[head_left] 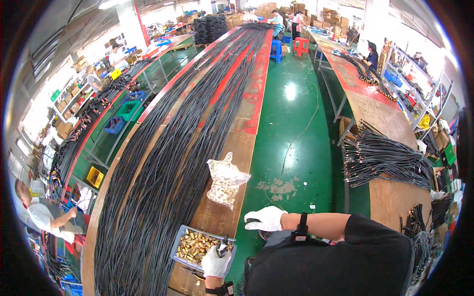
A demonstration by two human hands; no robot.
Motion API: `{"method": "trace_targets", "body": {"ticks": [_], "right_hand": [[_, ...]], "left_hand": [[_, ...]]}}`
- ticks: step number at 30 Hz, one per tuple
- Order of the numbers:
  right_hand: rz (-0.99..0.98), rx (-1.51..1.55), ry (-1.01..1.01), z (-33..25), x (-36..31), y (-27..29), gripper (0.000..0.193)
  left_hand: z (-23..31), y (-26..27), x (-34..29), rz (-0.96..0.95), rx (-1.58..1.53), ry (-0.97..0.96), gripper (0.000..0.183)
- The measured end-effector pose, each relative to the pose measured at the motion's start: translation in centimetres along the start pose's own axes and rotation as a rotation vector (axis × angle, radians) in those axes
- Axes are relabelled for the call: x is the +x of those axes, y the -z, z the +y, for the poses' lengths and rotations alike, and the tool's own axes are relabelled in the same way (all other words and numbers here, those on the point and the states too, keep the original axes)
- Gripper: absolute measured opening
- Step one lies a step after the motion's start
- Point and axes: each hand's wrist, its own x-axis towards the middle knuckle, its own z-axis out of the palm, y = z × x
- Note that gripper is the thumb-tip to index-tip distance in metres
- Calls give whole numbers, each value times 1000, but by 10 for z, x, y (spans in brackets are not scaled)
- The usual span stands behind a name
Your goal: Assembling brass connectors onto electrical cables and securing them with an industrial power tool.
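Your left hand (pixel 216 261) curls its fingers around a black-and-silver piece (pixel 224 246), I cannot tell how your right hand (pixel 266 218) closes, and snagging the tray (pixel 185 263) beneath the left fingers could spill brass fittings (pixel 195 245) off the table (pixel 212 218) edge just rightward.

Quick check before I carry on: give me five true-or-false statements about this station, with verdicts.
1. The left hand is at the bin of brass fittings. True.
2. The right hand rests on the cables. False: the right hand is right of the table, apart from the cables.
3. Both hands wear white gloves. True.
4. The bag lies on the floor. False: the bag is on the table.
5. The blue stool stands left of the red one. True.
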Motion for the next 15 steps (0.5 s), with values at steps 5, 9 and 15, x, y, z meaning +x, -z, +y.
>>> {"method": "trace_targets", "body": {"ticks": [5,9,15], "right_hand": [[-38,-38,7,1,-2,-2,60],[51,-38,30,5,-3,-8,48],[96,35,-36,7,-6,-9,52]], "left_hand": [[-11,-7,-3,6,-17,10,45],[-7,-5,-7,9,-23,28,45],[-15,-6,-6,44,73,58,44]]}}
